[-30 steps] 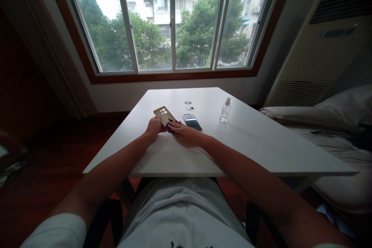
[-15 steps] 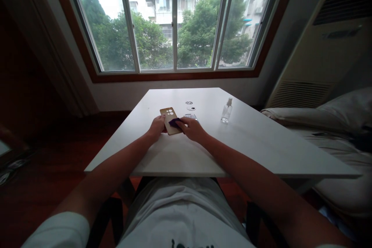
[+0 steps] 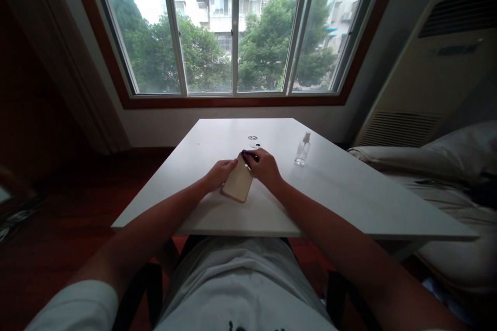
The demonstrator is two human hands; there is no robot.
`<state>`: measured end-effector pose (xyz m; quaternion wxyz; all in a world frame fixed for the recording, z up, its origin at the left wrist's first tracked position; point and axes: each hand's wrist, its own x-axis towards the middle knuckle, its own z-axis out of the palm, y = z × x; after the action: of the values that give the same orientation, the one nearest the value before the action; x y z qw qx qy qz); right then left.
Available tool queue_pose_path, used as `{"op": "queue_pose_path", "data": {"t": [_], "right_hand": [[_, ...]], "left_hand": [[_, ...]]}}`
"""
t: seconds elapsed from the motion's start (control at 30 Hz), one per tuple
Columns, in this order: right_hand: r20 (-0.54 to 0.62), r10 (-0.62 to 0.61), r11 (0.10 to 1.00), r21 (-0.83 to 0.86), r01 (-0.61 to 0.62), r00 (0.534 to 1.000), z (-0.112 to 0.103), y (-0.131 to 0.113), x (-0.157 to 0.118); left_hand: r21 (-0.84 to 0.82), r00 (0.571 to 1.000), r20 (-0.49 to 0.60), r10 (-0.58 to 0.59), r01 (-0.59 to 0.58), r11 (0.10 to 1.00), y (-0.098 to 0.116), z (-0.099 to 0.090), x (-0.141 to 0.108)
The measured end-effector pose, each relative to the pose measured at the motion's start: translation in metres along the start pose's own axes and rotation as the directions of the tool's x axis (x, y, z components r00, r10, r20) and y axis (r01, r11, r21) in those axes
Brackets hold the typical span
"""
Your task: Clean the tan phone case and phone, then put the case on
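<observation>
A tan phone case (image 3: 237,184) is tilted above the white table, its lower end toward me. My left hand (image 3: 222,173) grips the case along its left edge, thumb on top. Pinched in my right hand (image 3: 265,166) is a dark purple cloth (image 3: 248,155), pressed against the upper end of the case. The cloth and my right fingers cover most of the camera cutouts there. Whether a phone sits inside the case I cannot tell.
On the white table (image 3: 322,201), a clear spray bottle (image 3: 302,150) stands upright to the right. Beyond my hands lie a small round dark-patterned item (image 3: 252,137) and a small pale disc (image 3: 254,145). A couch (image 3: 404,165) and a tall air conditioner (image 3: 430,67) are at the right.
The case has moved right and toward me, and its tilt has changed. My right hand has carried the cloth from the case's lower right part up to its top end.
</observation>
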<state>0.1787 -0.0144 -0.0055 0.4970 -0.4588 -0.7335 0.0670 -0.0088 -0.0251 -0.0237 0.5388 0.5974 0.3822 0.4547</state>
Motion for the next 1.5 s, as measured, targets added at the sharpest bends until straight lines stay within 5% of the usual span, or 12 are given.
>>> {"op": "queue_pose_path", "data": {"t": [0.17, 0.37, 0.57, 0.7, 0.87, 0.97, 1.23, 1.33, 1.5], "right_hand": [[0.141, -0.096, 0.989, -0.099, 0.110, 0.985, 0.009, -0.018, -0.012], [0.207, -0.184, 0.982, 0.010, 0.186, 0.961, 0.009, -0.016, -0.014], [0.122, -0.072, 0.963, 0.269, 0.037, 0.990, 0.010, -0.005, -0.007], [0.144, 0.093, 0.837, 0.525, -0.156, 0.985, 0.011, -0.003, -0.003], [0.238, 0.173, 0.613, 0.734, -0.294, 0.956, 0.009, -0.008, -0.001], [0.281, 0.167, 0.562, 0.760, -0.325, 0.945, 0.005, -0.012, -0.001], [0.382, 0.157, 0.585, 0.706, -0.398, 0.911, 0.001, -0.016, -0.005], [0.338, 0.299, 0.598, 0.662, -0.451, 0.892, 0.002, -0.012, -0.002], [0.223, 0.398, 0.566, 0.704, -0.429, 0.890, 0.003, 0.003, 0.007]], "left_hand": [[0.102, 0.990, -0.069, 0.122, -0.115, 0.988, 0.005, 0.004, -0.004], [0.081, 0.984, -0.081, 0.159, -0.153, 0.985, 0.004, -0.001, -0.002], [-0.010, 0.994, 0.052, 0.099, -0.099, 0.995, 0.009, -0.003, -0.006], [-0.023, 0.974, 0.168, 0.151, -0.150, 0.988, 0.015, -0.002, -0.010], [0.109, 0.943, 0.036, 0.331, -0.333, 0.937, 0.005, -0.004, 0.000], [0.147, 0.905, -0.033, 0.424, -0.415, 0.898, 0.001, -0.007, 0.006], [-0.025, 0.968, 0.052, 0.244, -0.243, 0.970, 0.006, -0.014, 0.005], [0.052, 0.978, -0.100, 0.185, -0.181, 0.982, 0.004, -0.019, 0.008], [0.177, 0.929, -0.292, 0.227, -0.180, 0.968, 0.007, -0.024, 0.011]]}}
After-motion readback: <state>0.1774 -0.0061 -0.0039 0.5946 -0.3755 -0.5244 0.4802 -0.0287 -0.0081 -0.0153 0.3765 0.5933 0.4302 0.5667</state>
